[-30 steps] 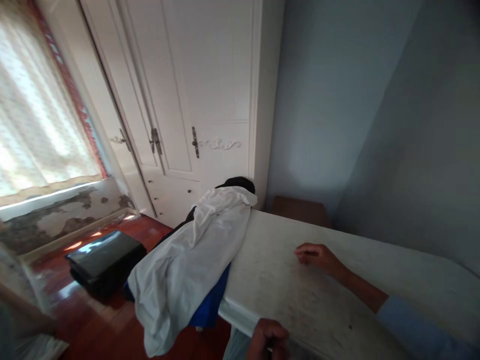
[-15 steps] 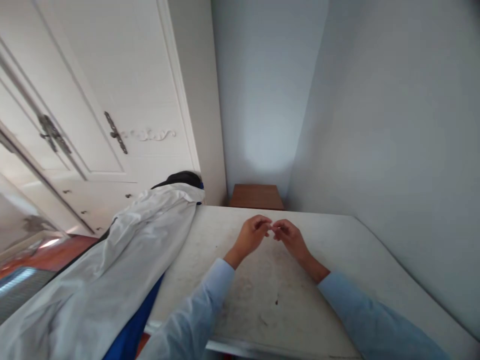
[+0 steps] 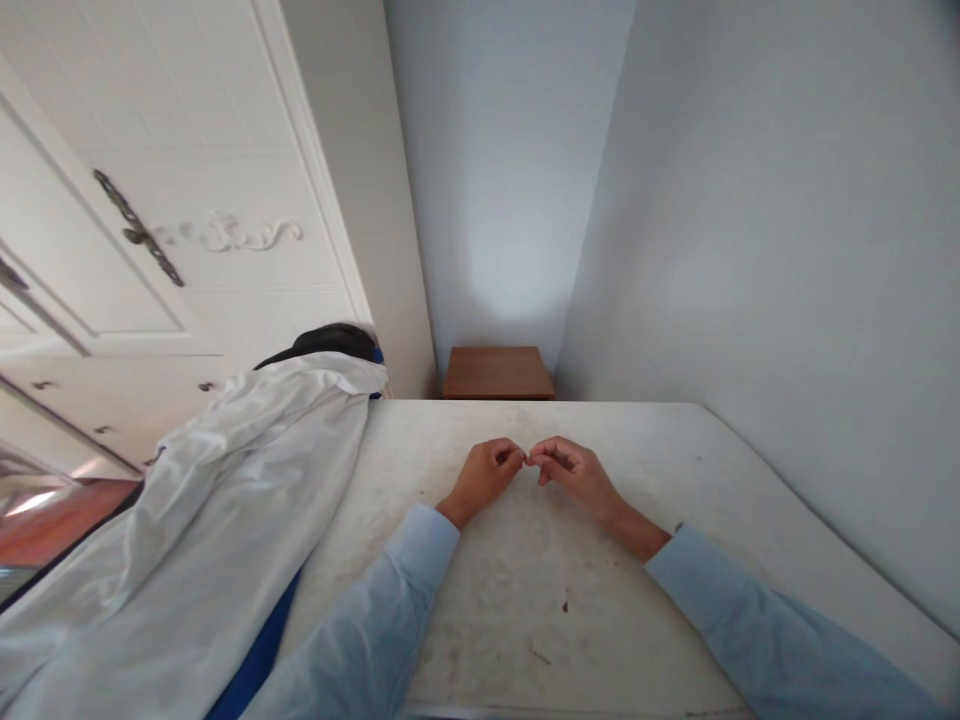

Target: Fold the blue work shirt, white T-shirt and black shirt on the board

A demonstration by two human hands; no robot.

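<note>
Over the white tabletop (image 3: 510, 600), my two hands meet fingertip to fingertip. My left hand (image 3: 484, 478) is closed, thumb and forefinger pinched together. Facing it, my right hand (image 3: 577, 478) is also closed in a pinch, its fingers curled towards the thumb. Whatever may be between the fingertips is too small to make out. Light blue sleeves cover both forearms.
White and blue cloth (image 3: 247, 500) is draped along the left side, with a black item (image 3: 337, 340) behind it. A white wardrobe (image 3: 225, 190) stands at left. Beyond the table is a brown wooden piece of furniture (image 3: 499, 372); a pale wall (image 3: 787, 250) runs along the right.
The view has turned slightly, shifting the wardrobe and cloth left in the picture. Both hands remain pinched together, with the fingertips slightly closer.
</note>
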